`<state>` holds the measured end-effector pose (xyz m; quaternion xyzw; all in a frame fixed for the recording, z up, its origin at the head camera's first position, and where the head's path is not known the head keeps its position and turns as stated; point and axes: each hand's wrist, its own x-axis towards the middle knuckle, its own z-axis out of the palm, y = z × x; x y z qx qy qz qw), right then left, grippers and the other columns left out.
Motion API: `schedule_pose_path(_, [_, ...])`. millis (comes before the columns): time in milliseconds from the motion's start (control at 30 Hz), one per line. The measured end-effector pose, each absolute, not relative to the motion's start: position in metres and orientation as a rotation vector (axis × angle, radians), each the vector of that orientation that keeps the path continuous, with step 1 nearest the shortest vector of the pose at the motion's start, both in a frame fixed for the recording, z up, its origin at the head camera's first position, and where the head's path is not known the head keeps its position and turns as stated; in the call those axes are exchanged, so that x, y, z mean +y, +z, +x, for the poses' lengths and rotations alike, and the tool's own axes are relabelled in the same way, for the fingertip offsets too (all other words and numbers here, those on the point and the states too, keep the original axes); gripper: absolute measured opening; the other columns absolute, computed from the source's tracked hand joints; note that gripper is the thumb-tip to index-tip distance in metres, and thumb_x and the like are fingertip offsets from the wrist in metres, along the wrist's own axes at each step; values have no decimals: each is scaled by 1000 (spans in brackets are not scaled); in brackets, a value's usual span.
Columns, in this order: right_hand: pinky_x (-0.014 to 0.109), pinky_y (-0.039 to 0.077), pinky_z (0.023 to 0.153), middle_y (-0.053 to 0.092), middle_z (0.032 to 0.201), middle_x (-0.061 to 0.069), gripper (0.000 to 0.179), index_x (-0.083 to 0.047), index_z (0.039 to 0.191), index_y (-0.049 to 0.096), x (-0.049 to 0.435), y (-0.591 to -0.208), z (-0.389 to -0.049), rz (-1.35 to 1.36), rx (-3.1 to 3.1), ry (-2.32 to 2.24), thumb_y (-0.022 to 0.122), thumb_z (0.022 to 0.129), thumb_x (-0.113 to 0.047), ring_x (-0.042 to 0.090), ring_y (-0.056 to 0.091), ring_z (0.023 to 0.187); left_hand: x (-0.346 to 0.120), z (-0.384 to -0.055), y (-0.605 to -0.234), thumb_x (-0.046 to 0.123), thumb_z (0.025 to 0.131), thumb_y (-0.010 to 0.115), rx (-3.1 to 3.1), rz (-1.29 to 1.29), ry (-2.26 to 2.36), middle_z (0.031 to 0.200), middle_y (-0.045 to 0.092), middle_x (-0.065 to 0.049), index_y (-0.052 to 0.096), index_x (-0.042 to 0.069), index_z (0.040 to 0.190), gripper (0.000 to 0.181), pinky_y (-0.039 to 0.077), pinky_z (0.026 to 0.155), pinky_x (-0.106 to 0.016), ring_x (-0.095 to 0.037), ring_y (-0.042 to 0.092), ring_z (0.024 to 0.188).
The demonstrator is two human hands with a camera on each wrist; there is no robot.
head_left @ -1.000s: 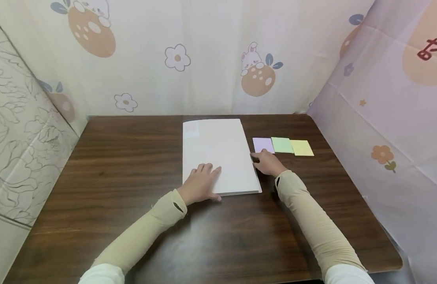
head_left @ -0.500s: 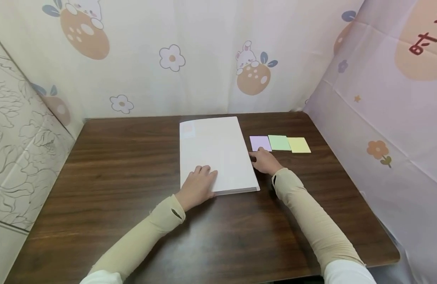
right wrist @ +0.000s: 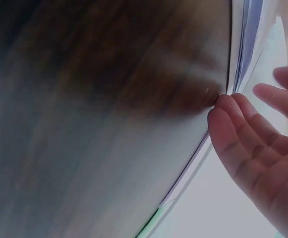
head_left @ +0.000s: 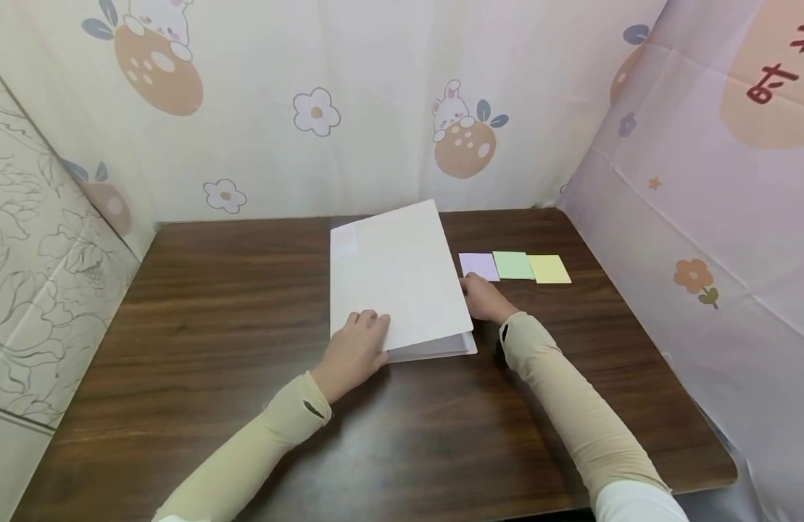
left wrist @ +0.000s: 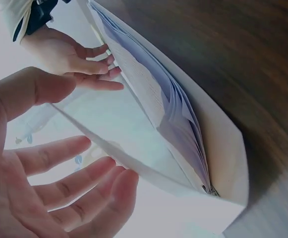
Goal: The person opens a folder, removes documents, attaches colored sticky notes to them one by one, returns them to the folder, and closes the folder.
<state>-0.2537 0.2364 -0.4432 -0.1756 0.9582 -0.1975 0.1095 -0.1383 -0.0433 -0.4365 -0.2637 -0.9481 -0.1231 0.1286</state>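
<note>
A white file folder (head_left: 395,268) lies on the brown table, its cover tilted up along the right side. Loose printed papers (left wrist: 176,116) fill it, with a metal clip at their lower corner. The left hand (head_left: 352,351) rests on the cover's lower left part, fingers spread; in the left wrist view its thumb is near the cover's edge. At the folder's right edge is the right hand (head_left: 485,297), fingers reaching to the opening under the raised cover. Its fingertips (right wrist: 223,106) touch the lower edge in the right wrist view, thumb and forefinger apart from the others.
Purple (head_left: 478,266), green (head_left: 513,265) and yellow (head_left: 549,269) sticky notes lie in a row right of the folder, the purple one close to the right hand. A printed curtain (head_left: 382,130) hangs behind the table (head_left: 212,312), another along its right side.
The folder's cover has risen on its right side, opening a gap above the papers. The right hand stays at that edge; the left hand has slid slightly left and toward the person.
</note>
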Motion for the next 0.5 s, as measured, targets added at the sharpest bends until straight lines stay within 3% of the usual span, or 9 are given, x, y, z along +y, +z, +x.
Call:
schedule_pose_path(100, [49,49,85,58,113,23,34,-1,123,64,233,-443,-253,-531,2800,-547,60,95,-19,34,57,101,-46,-135,-436,21,76,77,-2726,-728,-385,106,66,-13,61,7,115,45,56,64,-39,-30,63,88])
schedule_pose_path(267, [51,48,95,55,125,25,39,0,127,61,227,-445,-251,-558,2818,-418,62,94,-19,38,57,112,-51,-129,-434,17,74,77,-2655,-646,-440,99,69,-11,65,7,113,42,56,58,-40,-28,66,80])
schedule_pose_path(500, [49,43,102,50,132,22,65,-6,137,55,219,-444,-248,-429,2787,-368,79,81,-29,36,51,118,-60,-124,-432,14,74,76,-2637,-531,-598,103,69,-12,64,6,118,46,57,66,-44,-30,68,87])
